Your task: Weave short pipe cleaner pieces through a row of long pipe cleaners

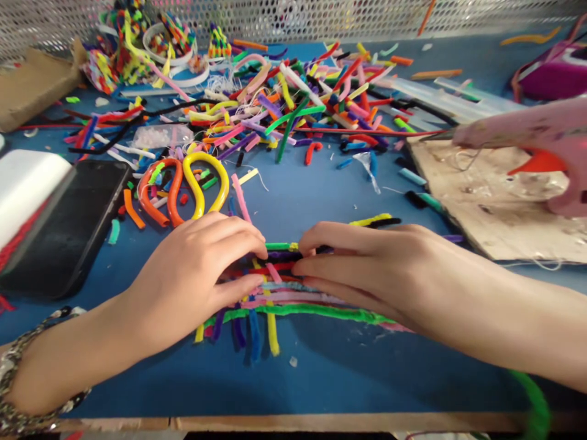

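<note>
A strip of woven pipe cleaners [316,310] lies on the blue table, with long green, pink and red strands crossed by short yellow, blue and purple ones. My left hand [197,263] curls over its left part, thumb and fingers closed on the strands. From the right, my right hand [385,263] pinches the same weave; its fingertips hide part of the strands. A pink pipe cleaner [241,198] slants through the weave and sticks up beyond my left fingers. Yellow and black strand ends [376,220] show behind my right hand.
Orange and yellow scissor handles [211,183] lie beyond my left hand. At left are a black phone [68,226] and a white object [27,189]. A pink glue gun [527,140] rests over cardboard [490,208] at right. Cut pipe cleaner pieces [293,104] are heaped at the back.
</note>
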`<state>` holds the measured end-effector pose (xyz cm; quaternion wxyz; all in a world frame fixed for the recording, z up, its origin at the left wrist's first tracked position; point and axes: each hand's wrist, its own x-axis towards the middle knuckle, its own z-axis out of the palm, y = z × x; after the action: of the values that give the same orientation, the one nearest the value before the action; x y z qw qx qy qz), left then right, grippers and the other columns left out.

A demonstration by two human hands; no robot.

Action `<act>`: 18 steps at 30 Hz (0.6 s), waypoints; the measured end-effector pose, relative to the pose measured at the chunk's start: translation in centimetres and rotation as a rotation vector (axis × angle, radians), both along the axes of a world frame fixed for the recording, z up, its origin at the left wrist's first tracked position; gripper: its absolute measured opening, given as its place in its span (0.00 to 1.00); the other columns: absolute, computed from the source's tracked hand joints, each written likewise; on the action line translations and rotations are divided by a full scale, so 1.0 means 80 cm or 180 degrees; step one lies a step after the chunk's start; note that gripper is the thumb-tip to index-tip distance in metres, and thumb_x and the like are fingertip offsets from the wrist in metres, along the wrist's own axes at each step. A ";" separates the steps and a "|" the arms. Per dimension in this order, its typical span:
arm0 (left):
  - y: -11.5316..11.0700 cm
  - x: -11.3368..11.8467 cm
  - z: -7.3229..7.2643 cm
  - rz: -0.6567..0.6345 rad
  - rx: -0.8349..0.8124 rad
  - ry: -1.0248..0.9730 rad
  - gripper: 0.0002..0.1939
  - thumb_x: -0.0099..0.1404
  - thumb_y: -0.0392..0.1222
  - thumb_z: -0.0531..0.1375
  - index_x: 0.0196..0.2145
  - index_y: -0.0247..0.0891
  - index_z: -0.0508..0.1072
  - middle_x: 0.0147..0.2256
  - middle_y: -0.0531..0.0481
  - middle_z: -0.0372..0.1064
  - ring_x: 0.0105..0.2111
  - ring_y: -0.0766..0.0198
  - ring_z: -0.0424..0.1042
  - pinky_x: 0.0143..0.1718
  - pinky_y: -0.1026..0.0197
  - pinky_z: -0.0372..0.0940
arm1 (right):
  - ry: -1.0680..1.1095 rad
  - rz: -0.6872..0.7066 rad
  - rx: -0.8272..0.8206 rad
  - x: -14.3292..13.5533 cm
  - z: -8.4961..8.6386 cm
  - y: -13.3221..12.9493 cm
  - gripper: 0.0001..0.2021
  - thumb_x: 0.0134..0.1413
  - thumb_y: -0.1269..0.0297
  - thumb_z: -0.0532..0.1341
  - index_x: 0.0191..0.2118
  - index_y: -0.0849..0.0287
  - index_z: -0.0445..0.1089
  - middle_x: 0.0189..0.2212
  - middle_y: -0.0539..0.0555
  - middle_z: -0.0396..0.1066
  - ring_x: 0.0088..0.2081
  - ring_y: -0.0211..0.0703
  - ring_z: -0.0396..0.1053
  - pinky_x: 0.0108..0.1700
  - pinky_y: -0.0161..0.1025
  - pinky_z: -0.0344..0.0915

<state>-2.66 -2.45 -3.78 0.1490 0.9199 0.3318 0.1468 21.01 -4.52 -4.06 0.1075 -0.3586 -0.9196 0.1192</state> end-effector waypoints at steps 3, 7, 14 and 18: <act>0.001 0.000 -0.001 -0.0006 0.0007 -0.0039 0.07 0.63 0.42 0.61 0.38 0.37 0.71 0.42 0.50 0.72 0.43 0.58 0.70 0.43 0.58 0.62 | 0.0115 0.0191 0.0084 -0.001 0.002 -0.001 0.12 0.63 0.68 0.50 0.37 0.56 0.71 0.34 0.51 0.67 0.22 0.31 0.60 0.25 0.32 0.56; 0.004 0.002 -0.001 -0.0028 -0.0015 -0.0119 0.08 0.62 0.41 0.63 0.38 0.36 0.71 0.41 0.51 0.72 0.43 0.59 0.69 0.44 0.59 0.62 | 0.0163 0.0271 0.1021 -0.018 0.002 0.001 0.16 0.65 0.71 0.46 0.35 0.59 0.71 0.28 0.51 0.66 0.23 0.33 0.58 0.24 0.34 0.53; 0.003 0.002 -0.001 -0.0016 -0.0111 -0.0131 0.06 0.60 0.37 0.63 0.37 0.36 0.71 0.40 0.51 0.72 0.42 0.59 0.69 0.43 0.58 0.62 | 0.0142 0.0947 0.1696 -0.037 0.003 0.006 0.15 0.63 0.74 0.51 0.27 0.60 0.69 0.23 0.49 0.68 0.23 0.35 0.61 0.25 0.37 0.54; 0.003 0.003 -0.002 0.0036 -0.0171 -0.0173 0.05 0.60 0.37 0.63 0.36 0.37 0.71 0.40 0.52 0.72 0.42 0.60 0.68 0.43 0.59 0.62 | 0.0341 0.0921 0.1645 -0.037 0.004 -0.001 0.16 0.63 0.75 0.50 0.27 0.60 0.69 0.24 0.50 0.71 0.25 0.36 0.65 0.26 0.37 0.57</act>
<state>-2.40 -2.19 -3.91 0.1818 0.9093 0.3367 0.1636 18.02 -4.57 -3.74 0.2255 -0.1779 -0.9540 -0.0859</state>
